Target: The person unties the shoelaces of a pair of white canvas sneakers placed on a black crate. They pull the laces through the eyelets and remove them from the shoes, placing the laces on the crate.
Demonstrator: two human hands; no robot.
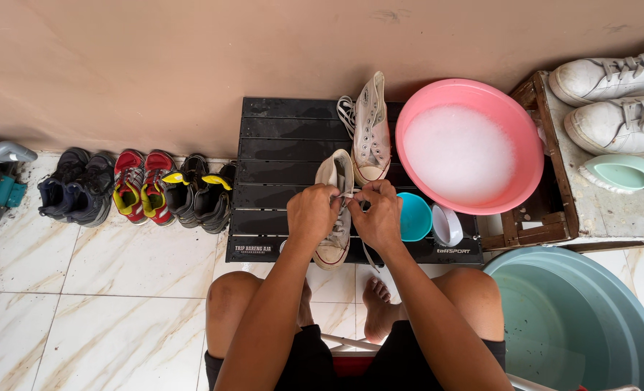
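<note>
**Both hands working the laces of a white high-top**

Here we are, looking straight down: the left hand (pixel 312 215) and the right hand (pixel 377 217) meet over a white high-top sneaker (pixel 336 210) that lies on the black slatted mat (pixel 278 152), toe pointing toward the person. Both sets of fingers are curled in tight, pinching the white shoelace (pixel 345 194) between them at the shoe's eyelets. A loose end of lace dangles below the right hand.

Just behind, the matching second high-top (pixel 371 130) lies on the same mat, its sole edge close to the pink basin (pixel 474 94), which is full of white suds. Beside the right hand sit a small turquoise bowl (pixel 416 217) and a small white bowl (pixel 446 226), touching each other. A large teal tub (pixel 575 318) stands at the lower right.

Along the wall to the left, pairs line up: dark sneakers (pixel 76 187), red-and-yellow shoes (pixel 141 187), black shoes (pixel 204 194). On the wooden stand (pixel 553 210) at right rest two white sneakers (pixel 615 98) and a mint dish (pixel 620 174).
</note>
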